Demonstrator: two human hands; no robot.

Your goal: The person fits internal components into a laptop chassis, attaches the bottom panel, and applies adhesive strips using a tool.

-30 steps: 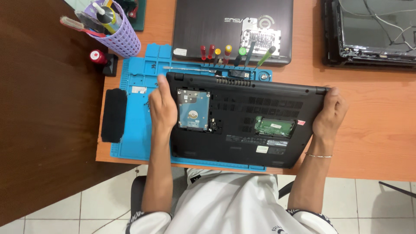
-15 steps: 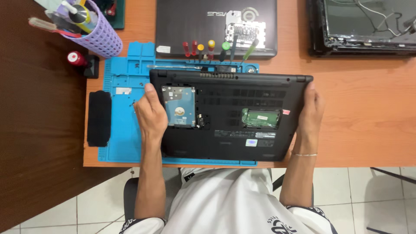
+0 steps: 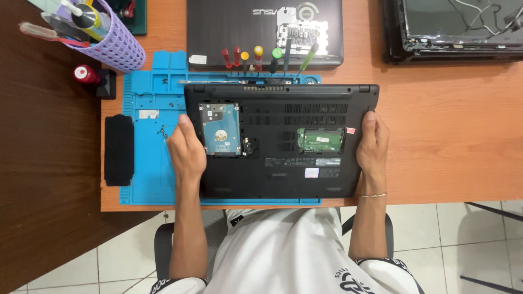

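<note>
The left hand (image 3: 187, 151) and right hand (image 3: 372, 146) each clasp a side edge of the upturned black laptop (image 3: 280, 141), which lies flat between them on the blue mat (image 3: 150, 158). Just inside the left grip sits the hard drive (image 3: 220, 129); nearer the right, the green memory card (image 3: 321, 140). Beyond the laptop stand screwdrivers (image 3: 256, 59).

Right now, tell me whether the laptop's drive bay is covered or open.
Open: the laptop lies underside up, the drive bare in its bay, no cover over it.
</note>
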